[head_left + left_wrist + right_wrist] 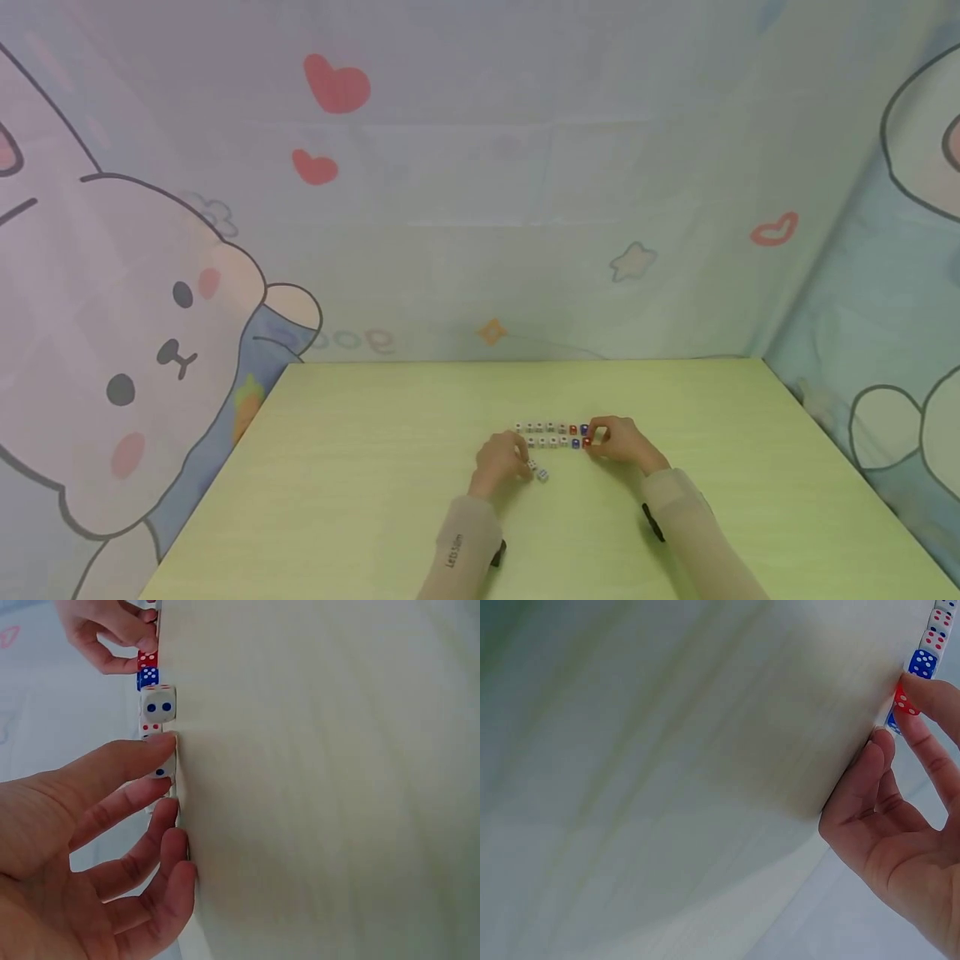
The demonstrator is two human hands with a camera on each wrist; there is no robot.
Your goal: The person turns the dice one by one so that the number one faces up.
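Note:
Two rows of small dice stand on the table, white dice [553, 442] on the left and red and blue ones at the right end. My right hand [621, 439] pinches a red die [907, 700] between thumb and finger at the end of the nearer row, beside a blue die [922, 664]. In front of the rows, my left hand [501, 457] holds a white die [160, 766] between thumb and index finger, its other fingers loosely bent. Another white die [159, 703] with two blue dots sits just beyond the left thumb. Fingers partly hide both held dice.
The pale yellow-green table [360, 467] runs back to a cloth backdrop [480, 183] printed with hearts and cartoon animals. A black strap piece [652, 522] hangs at the right sleeve, and another dark piece [498, 553] at the left sleeve.

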